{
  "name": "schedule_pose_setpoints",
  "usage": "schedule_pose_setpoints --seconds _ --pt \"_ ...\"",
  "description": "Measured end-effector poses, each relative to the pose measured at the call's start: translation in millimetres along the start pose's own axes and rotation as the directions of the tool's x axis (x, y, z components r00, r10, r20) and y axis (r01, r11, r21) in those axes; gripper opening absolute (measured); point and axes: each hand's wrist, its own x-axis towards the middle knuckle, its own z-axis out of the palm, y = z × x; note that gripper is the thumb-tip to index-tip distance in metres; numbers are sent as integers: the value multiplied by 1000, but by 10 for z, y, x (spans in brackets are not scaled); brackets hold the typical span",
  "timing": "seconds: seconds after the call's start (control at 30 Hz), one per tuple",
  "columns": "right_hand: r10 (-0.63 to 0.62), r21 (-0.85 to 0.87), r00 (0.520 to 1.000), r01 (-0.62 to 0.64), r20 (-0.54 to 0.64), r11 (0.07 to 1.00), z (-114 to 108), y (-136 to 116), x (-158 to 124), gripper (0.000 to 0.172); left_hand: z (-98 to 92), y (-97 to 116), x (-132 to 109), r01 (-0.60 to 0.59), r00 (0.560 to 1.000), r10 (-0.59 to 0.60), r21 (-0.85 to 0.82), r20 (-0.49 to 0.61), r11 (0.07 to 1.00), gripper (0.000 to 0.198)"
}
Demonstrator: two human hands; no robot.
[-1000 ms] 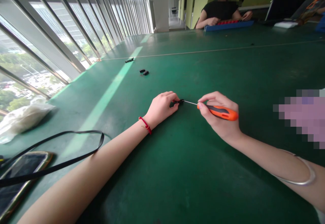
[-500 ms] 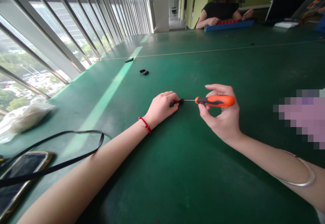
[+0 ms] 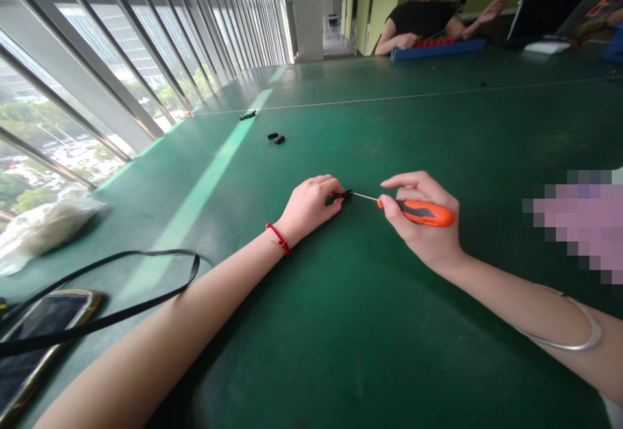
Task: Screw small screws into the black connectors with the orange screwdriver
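My left hand (image 3: 309, 207) rests on the green table mat (image 3: 370, 325), its fingertips pinching a small black plastic part (image 3: 343, 194). My right hand (image 3: 423, 221) grips a small screwdriver (image 3: 423, 213) with an orange-and-black handle. The thin steel shaft (image 3: 365, 196) of the screwdriver points left, and its tip meets the black part at my left fingers. Part of that small piece is hidden by my fingers. Farther up the mat lie several similar black pieces (image 3: 275, 137).
A phone (image 3: 43, 331) with a black lanyard (image 3: 111, 293) lies at lower left, near a white plastic bag (image 3: 43, 231). Slanted window railings (image 3: 111, 46) run along the left. A co-worker (image 3: 423, 20) sits at the far side behind a blue tray (image 3: 438, 49). A blurred purple shape (image 3: 579, 221) covers the right.
My right hand has rolled the screwdriver, and its handle tilts down to the right again after lying level. My left hand has not moved. The co-worker has raised a hand.
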Motion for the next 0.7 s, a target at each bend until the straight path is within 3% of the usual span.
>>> schedule_pose_setpoints --seconds 0.1,0.27,0.43,0.6,0.7 --pt "7 81 999 -5 -33 997 3 -5 1 35 3 -3 1 -7 1000 7 1 0 1000 13" --pt "-11 -34 999 12 44 999 10 -19 -14 8 0 -1 2 -13 1000 13 3 -2 1000 13" --pt "15 7 999 -15 -37 1000 12 -11 -12 27 0 0 0 -15 1000 15 4 -1 1000 13" --pt "-15 -56 998 19 60 998 13 -19 -11 9 2 -5 -1 -21 1000 21 4 0 1000 13" --pt "2 -26 1000 -2 0 1000 18 -17 -18 20 1 -6 0 -18 1000 18 0 4 1000 13"
